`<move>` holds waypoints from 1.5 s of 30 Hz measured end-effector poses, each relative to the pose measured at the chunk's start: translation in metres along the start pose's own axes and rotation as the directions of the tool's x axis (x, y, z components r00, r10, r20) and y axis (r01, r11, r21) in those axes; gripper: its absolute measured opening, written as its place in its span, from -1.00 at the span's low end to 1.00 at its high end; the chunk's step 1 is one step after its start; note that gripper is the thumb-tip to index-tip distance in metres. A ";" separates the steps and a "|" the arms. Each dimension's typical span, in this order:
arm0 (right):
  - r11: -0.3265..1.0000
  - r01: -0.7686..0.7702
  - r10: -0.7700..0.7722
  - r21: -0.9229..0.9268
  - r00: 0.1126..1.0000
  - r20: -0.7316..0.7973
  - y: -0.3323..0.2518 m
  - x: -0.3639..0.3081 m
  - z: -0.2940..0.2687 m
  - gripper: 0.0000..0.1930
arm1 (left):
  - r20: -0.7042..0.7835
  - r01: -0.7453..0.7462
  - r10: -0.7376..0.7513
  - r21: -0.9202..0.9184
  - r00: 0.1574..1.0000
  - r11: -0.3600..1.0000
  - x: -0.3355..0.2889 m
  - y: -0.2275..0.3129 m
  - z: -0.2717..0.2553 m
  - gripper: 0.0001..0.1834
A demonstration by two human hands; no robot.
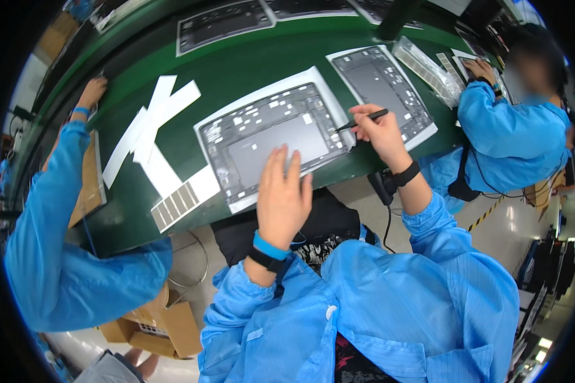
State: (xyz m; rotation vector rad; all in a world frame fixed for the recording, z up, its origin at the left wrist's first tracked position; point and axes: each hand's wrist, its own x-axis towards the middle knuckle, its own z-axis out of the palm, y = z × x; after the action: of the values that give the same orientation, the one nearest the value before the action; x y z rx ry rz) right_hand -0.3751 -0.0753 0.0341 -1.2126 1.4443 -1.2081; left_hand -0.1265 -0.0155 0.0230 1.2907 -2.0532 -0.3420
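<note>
In front of me lies a dark tablet housing (243,156) on a white sheet, with many small white pieces over its inner face. My left hand (283,195) rests at its near edge, fingers stretched out over the grey middle panel and holding nothing. At the housing's right side, my right hand (378,131) pinches slim black tweezers (370,119), whose pointed tip is at the right border of the housing. Left of the housing, a strip with grey-brown rectangular stickers (176,205) lies near the table's front edge.
White paper strips (150,127) lie crossed on the green table (227,80) at left. A second tablet housing (383,83) is at right, beside a clear plastic bag (428,73). More housings (223,27) line the back. Co-workers in blue smocks sit on both sides.
</note>
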 end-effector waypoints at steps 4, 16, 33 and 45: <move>0.996 0.081 -0.080 -0.036 0.997 0.023 0.008 -0.003 -0.006 -0.78 | 0.125 -0.105 0.100 0.041 0.987 0.994 0.029 0.019 0.034 -0.52; 0.911 0.219 -0.194 -0.350 0.975 0.104 -0.010 -0.002 -0.005 -0.78 | 0.160 -0.115 0.102 0.074 0.982 0.991 0.038 0.016 0.051 -0.41; 0.912 0.180 -0.115 -0.368 0.975 0.193 -0.014 0.012 -0.010 -0.86 | 0.207 -0.090 0.018 0.342 0.978 0.935 0.049 0.045 0.069 -0.30; 0.909 0.264 -0.401 -0.322 0.763 -0.507 -0.012 -0.002 0.009 -0.48 | 0.174 -0.151 0.092 0.366 0.980 0.918 0.049 0.042 0.069 -0.35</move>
State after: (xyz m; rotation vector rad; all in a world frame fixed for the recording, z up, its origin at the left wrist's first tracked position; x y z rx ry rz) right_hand -0.3642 -0.0750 0.0451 -1.3822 1.8976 -1.7996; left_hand -0.2155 -0.0477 0.0147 1.3822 -2.4036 0.0190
